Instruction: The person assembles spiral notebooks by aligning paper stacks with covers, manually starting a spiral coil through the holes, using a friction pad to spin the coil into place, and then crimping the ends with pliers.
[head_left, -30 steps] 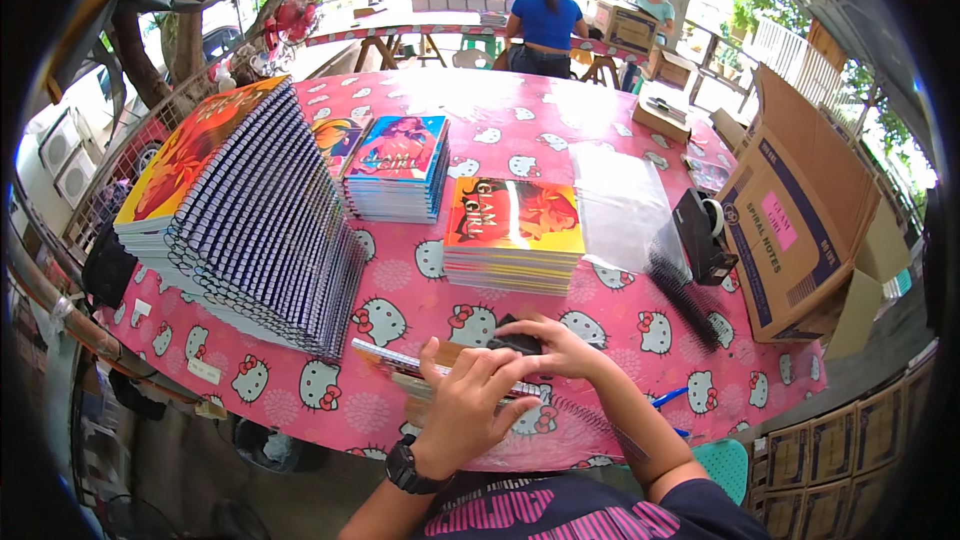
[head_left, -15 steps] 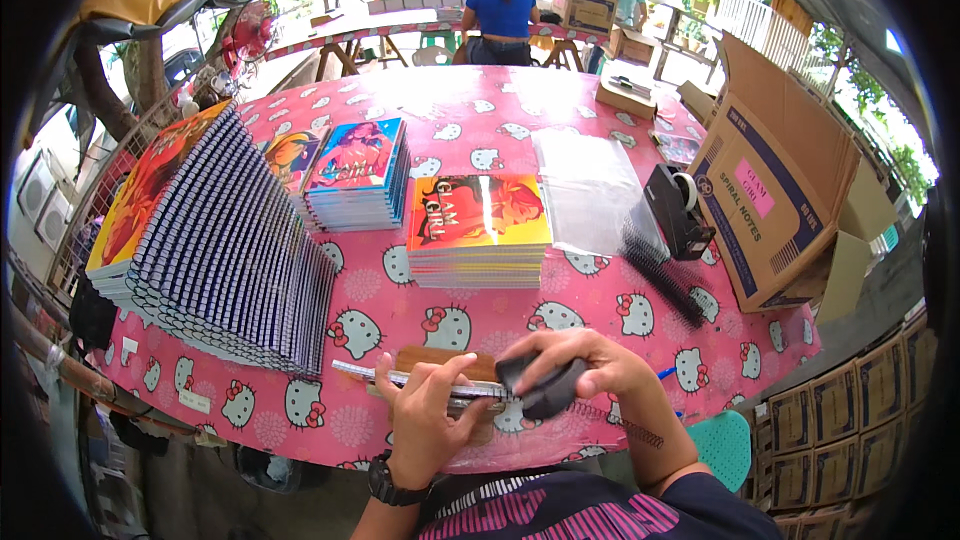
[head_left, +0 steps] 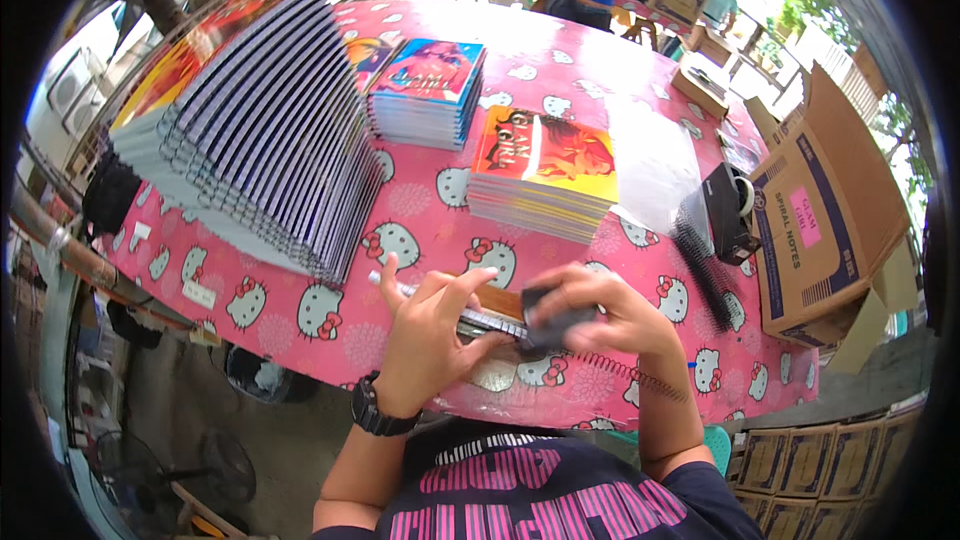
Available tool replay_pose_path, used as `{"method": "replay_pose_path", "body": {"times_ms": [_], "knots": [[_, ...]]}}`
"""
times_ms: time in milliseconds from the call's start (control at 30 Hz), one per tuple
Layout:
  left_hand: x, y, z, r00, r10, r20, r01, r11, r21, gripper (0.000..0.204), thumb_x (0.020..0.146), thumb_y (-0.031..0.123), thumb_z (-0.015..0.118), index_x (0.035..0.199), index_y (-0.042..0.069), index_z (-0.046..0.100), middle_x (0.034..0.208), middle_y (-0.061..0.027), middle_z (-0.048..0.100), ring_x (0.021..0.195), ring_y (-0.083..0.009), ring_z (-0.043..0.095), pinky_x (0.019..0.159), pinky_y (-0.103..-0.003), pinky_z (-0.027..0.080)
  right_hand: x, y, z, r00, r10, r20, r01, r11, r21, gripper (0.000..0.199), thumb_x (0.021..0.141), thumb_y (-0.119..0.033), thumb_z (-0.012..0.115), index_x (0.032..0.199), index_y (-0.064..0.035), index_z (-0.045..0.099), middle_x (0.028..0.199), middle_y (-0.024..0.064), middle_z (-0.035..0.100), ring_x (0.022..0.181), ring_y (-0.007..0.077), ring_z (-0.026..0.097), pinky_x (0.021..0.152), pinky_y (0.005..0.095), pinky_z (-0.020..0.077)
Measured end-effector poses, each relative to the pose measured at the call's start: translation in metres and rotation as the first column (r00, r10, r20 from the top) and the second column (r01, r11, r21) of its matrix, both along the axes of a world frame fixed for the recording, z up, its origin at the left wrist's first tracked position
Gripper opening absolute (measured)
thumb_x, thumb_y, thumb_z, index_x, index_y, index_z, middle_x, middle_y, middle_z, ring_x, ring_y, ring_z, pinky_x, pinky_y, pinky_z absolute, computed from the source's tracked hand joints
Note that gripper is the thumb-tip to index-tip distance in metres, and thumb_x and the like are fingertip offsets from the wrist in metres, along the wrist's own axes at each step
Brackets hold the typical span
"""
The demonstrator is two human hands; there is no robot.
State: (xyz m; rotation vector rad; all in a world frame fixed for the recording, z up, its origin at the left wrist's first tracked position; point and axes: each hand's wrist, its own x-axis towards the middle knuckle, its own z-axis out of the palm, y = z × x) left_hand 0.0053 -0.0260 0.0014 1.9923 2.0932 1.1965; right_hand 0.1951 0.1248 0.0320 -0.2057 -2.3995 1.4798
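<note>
At the table's near edge my left hand (head_left: 432, 340) grips a notebook (head_left: 490, 322), its edge of punched pages facing up. A brown wooden piece (head_left: 498, 300) lies just behind it. My right hand (head_left: 612, 310), smeared by motion, is closed on a black rounded tool (head_left: 550, 318) at the right end of the notebook's edge. I cannot tell the tool's kind. A dark spiral coil (head_left: 620, 368) trails rightward from there, passing by my right forearm. The fingertips partly hide where coil and pages meet.
Tall coil-bound notebooks (head_left: 270, 140) stand stacked at left. Blue-covered notebooks (head_left: 425, 90) and orange-covered notebooks (head_left: 545, 170) lie farther back. Clear plastic sheets (head_left: 655, 165), loose black coils (head_left: 705, 270), a tape dispenser (head_left: 730, 212) and an open carton (head_left: 825, 215) are at right. People sit beyond.
The whole view has shifted and tilted, so the table's contents sit higher and farther right. My left hand keeps its grip on the notebook; the black tool stays in my right hand.
</note>
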Motion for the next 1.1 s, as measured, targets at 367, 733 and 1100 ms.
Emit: {"method": "replay_pose_path", "body": {"times_ms": [367,733,1100], "knots": [[-0.017,-0.005,-0.013,0.984,0.161,0.081,-0.176,0.952,0.249,0.087,0.062,0.033,0.083,0.135,0.010,0.041,0.114,-0.0046,0.056,0.108,-0.0199,0.053,0.109,-0.058,0.004,-0.027,0.013,-0.014,0.994,0.001,-0.111,-0.015,0.991,-0.129,0.045,0.077,-0.043,0.070,0.099,-0.0039,0.070,0.107,0.0173,0.064,0.110,0.0326,0.055,0.093,0.0411,0.0426],[-0.037,-0.011,-0.061,0.228,-0.330,0.916,-0.153,0.917,0.368,0.045,0.081,-0.003,0.067,0.123,0.000,0.051,0.104,-0.0060,0.060,0.096,-0.0119,0.056,0.086,-0.025,0.045,-0.056,0.008,-0.016,0.985,-0.079,0.151,0.038,0.966,0.254,0.040,0.082,-0.040,0.066,0.101,-0.0052,0.070,0.110,0.0178,0.063,0.110,0.0290,0.055,0.096,0.0395,0.0400],[-0.035,-0.011,-0.064,0.063,-0.321,0.945,-0.187,0.926,0.327,0.040,0.087,0.001,0.062,0.126,-0.001,0.052,0.100,-0.0005,0.058,0.090,-0.0080,0.054,0.083,-0.023,0.044,-0.072,0.008,-0.015,0.958,0.250,-0.142,-0.276,0.937,-0.211,0.043,0.083,-0.039,0.062,0.096,0.0017,0.069,0.111,0.0189,0.063,0.111,0.0294,0.055,0.095,0.0398,0.0401]]}}
